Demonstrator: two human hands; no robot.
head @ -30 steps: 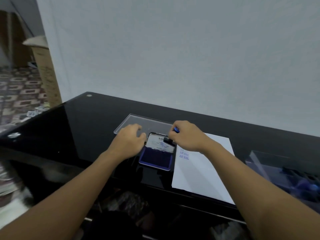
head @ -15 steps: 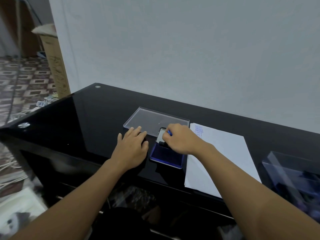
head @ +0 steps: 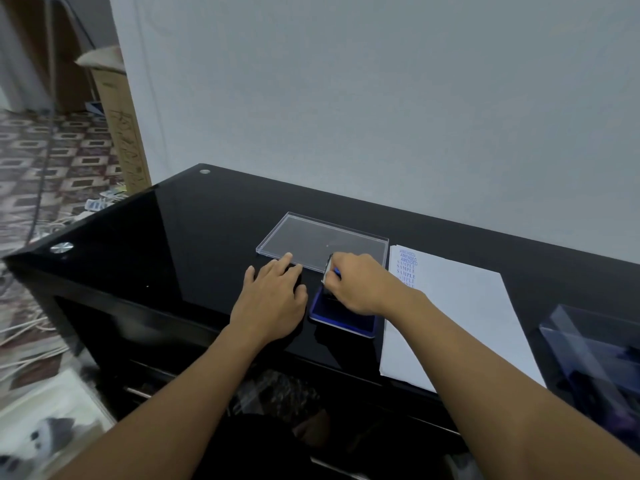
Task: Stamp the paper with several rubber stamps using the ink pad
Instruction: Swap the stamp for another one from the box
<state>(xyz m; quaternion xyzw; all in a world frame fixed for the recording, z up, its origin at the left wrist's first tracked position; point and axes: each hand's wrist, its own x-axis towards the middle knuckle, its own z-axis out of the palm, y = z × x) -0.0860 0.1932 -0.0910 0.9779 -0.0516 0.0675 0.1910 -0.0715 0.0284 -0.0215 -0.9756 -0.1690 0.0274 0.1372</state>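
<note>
A blue ink pad [head: 341, 317] lies open on the black glass desk, its raised lid [head: 327, 268] at the far end. My right hand [head: 356, 285] hovers over the pad and grips a small rubber stamp with a blue handle [head: 336, 270], mostly hidden by the fingers. My left hand [head: 273, 296] lies flat on the desk just left of the pad, fingers spread. A white paper sheet [head: 460, 317] sits right of the pad, with blue AMENDED and SAMPLE prints [head: 408, 268] along its far left edge.
A clear plastic lid [head: 311, 242] lies flat behind the hands. A transparent box [head: 595, 358] with dark stamps inside stands at the right edge. The black desk [head: 173, 244] ends at the left and near side; a cardboard box [head: 121, 133] stands on the patterned floor.
My left hand let go of the ink pad's side and now rests flat with fingers spread. My right hand with the stamp shifted over the pad. The view moved left and down.
</note>
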